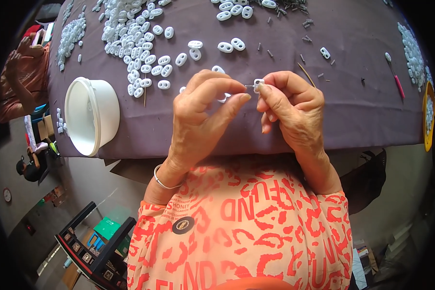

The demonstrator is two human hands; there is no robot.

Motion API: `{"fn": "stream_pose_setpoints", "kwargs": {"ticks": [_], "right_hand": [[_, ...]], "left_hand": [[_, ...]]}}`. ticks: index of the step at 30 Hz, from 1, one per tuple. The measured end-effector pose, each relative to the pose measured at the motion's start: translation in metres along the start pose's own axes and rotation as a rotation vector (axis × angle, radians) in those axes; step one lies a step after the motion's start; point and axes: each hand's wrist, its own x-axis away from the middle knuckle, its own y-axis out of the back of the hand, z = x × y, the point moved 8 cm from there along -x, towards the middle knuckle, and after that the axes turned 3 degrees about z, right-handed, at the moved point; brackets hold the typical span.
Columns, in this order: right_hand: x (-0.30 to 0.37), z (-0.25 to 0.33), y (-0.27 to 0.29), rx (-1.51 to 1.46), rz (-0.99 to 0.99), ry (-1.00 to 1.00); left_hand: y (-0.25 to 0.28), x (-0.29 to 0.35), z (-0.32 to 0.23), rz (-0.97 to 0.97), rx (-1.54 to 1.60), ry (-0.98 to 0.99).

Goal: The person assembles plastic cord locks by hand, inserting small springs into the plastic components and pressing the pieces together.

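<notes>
Pinched between the thumb and forefinger of the right hand (295,108) is a small white plastic piece (258,85), held above the near half of the table. Directly to its left, the left hand (203,113) has its thumb and forefinger tips pressed together on a small metal spring (249,86), whose free end meets the white piece; whether the spring has entered the piece cannot be told. Both hands hang close together, just apart, over the purple tablecloth (353,111). A thin silver bangle (160,180) circles the left wrist. On the cloth beyond the hands lies a scatter of white oval plastic pieces (140,53), thickest at the far left and thinning toward the centre, with single pieces lying just beyond the left fingers. Loose small springs (304,38) lie at the far centre and right, well apart from the hands. A white plastic tub (92,116) stands at the near left of the table, near the edge, its opening turned toward the left. A thin wooden stick (306,74) lies just beyond the right hand. Farther right, a tool with a pink handle (397,82) rests on the cloth, and a yellow bowl (428,116) holding white pieces sits at the right edge. At the far left, another person's hand (21,53) is raised beside the table.
</notes>
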Motion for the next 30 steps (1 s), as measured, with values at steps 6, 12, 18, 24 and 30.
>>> {"fn": "stream_pose_setpoints", "kwargs": {"ticks": [6, 12, 18, 24, 30], "right_hand": [[0.002, 0.003, -0.004, 0.09, 0.02, 0.01], [0.003, 0.005, -0.005, 0.205, 0.007, 0.023], [0.003, 0.018, -0.006, 0.497, -0.012, 0.31], [-0.001, 0.019, -0.007, 0.49, 0.038, 0.246], [-0.001, 0.018, -0.01, 0.514, 0.074, 0.282]], "left_hand": [[-0.006, 0.001, 0.013, 0.018, 0.187, 0.115], [-0.01, -0.002, 0.009, 0.012, 0.166, 0.016], [-0.008, -0.003, 0.001, -0.071, 0.074, -0.154], [-0.01, -0.003, 0.003, -0.034, 0.092, -0.173], [-0.009, -0.002, 0.002, -0.01, 0.094, -0.199]]}}
